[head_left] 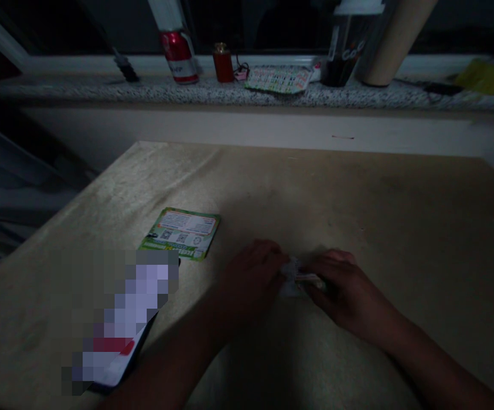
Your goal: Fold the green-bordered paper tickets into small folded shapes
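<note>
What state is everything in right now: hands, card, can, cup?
Packet: held between both hands, low over the table.
Left hand: closed on its left end.
Right hand: closed on its right end.
Green card: flat on the table, print up, untouched.
Can: standing on the sill.
Lighter: standing on the sill.
Cup: standing on the sill.

No word or number can be read with certainty. On the green card (181, 232), lying left of and just beyond the grip of the left hand (251, 279) and right hand (345, 290) on the small pale item (295, 277), two QR-code squares are made out among print too small to be read. Far beyond the grip, on the sill (102, 88), white curled lettering is seen on the dark cup (346, 51). A white label with blurred marks is seen on the red can (179, 56). The red print on the printed sheet (279, 78) is illegible.
</note>
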Demonstrator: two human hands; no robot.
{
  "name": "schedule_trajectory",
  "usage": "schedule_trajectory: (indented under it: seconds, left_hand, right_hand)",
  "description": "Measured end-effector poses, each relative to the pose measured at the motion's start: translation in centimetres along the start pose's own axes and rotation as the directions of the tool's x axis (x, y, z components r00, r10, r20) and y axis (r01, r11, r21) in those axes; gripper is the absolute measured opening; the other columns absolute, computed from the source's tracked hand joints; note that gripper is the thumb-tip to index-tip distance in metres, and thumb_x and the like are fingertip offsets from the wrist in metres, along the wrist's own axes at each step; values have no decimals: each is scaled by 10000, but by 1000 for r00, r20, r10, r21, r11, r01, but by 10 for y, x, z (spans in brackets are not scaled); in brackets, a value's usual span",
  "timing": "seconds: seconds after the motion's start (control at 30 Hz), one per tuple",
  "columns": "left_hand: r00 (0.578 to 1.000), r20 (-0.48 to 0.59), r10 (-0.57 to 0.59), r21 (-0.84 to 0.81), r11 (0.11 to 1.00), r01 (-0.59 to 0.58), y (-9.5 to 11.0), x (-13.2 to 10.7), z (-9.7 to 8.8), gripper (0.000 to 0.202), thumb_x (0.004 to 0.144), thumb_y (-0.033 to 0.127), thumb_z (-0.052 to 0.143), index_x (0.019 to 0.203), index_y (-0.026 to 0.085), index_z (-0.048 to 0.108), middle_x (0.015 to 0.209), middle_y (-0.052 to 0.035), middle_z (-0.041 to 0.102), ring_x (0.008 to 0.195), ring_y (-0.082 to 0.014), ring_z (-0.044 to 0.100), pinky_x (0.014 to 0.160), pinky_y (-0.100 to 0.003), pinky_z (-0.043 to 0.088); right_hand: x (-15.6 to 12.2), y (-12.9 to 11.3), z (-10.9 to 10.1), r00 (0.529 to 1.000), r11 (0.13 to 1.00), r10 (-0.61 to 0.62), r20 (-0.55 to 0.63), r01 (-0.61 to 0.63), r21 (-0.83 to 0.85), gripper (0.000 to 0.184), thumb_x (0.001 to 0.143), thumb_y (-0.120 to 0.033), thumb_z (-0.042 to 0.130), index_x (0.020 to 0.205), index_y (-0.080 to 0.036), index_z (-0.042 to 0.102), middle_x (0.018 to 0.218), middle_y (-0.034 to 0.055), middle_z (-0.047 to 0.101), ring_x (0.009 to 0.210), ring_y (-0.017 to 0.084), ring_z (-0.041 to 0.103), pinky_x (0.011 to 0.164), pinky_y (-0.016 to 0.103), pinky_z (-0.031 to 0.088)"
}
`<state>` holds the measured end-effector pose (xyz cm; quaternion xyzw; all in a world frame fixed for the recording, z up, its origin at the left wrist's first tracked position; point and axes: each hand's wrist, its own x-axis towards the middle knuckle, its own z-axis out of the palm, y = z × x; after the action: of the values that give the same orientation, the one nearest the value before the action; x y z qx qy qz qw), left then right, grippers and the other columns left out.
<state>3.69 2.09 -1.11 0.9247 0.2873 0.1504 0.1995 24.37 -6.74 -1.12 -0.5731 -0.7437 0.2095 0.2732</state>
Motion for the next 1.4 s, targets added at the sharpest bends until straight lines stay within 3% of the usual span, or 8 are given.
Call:
schedule_trajectory:
  seconds: [0.1, 0.2, 0.43, 0.63, 1.1, 1.27, 1.4]
  left_hand:
    - [988, 66, 142, 17, 989, -144, -2, -2, -1, 201, 959, 126, 574, 1135, 186, 651, 1223, -61, 652, 1110, -230, 581, 991, -388, 458]
    - [978, 117, 171, 35, 984, -176, -2, -3, -2, 246, 969, 119, 561, 1200, 175, 625, 1282, -56, 646, 1137, -232, 571, 1017, -399, 434]
    - [978, 161, 130, 44, 989, -139, -1, -4, -6, 285, 991, 164, 530, 1264, 219, 592, 1342, -30, 630, 1192, -235, 548, 1040, -418, 380]
    - [981, 150, 126, -21, 992, -124, -2, -3, -9, 479, 847, 309, 754, 1287, 221, 586, 1358, -30, 621, 1221, -245, 527, 1070, -415, 326]
    - [986, 141, 87, -96, 993, -74, -2, -3, -11, 235, 952, 249, 603, 1182, 249, 654, 1312, -4, 660, 1207, -224, 545, 1073, -424, 334]
    - [993, 113, 44, -54, 998, -38, 1, -4, -9, 201, 929, 341, 642, 1084, 226, 699, 1342, -47, 635, 1241, -250, 533, 1096, -454, 330]
    - [995, 96, -30, -5, 1000, 30, 3, -3, -5, 126, 938, 276, 617, 959, 206, 721, 1436, -66, 573, 1331, -268, 478, 1128, -483, 307]
  right_hand:
    - [-2, 1, -2, 999, 993, -28, 31, 31, -112, 253, 869, -160, 685, 1108, -243, 684, 1096, 59, 682, 1064, 271, 603, 944, 501, 415]
    - [-4, 5, -5, 997, 985, -53, 59, 62, -164, 318, 852, -194, 722, 1160, -265, 684, 1248, 61, 642, 1193, 294, 550, 996, 493, 385]
    - [-3, 15, -7, 989, 983, -112, 93, 123, -133, 258, 916, -246, 698, 1167, -307, 692, 1193, 16, 689, 1128, 246, 588, 985, 442, 370]
    - [-2, 15, -6, 986, 976, -145, 77, 155, -151, 218, 934, -268, 686, 1147, -302, 709, 1176, 19, 697, 1112, 249, 591, 973, 430, 366]
    - [0, 13, -6, 985, 977, -146, 89, 158, -146, 139, 969, -307, 635, 1070, -283, 727, 1122, 34, 691, 1072, 240, 595, 942, 416, 388]
    - [4, 14, -1, 986, 978, -160, 41, 164, -127, 130, 976, -262, 617, 1037, -246, 731, 1047, 45, 698, 1017, 233, 606, 926, 420, 402]
    - [5, 15, 4, 988, 981, -153, -4, 151, -125, 95, 964, -233, 626, 976, -206, 716, 1025, 52, 697, 986, 223, 611, 921, 421, 415]
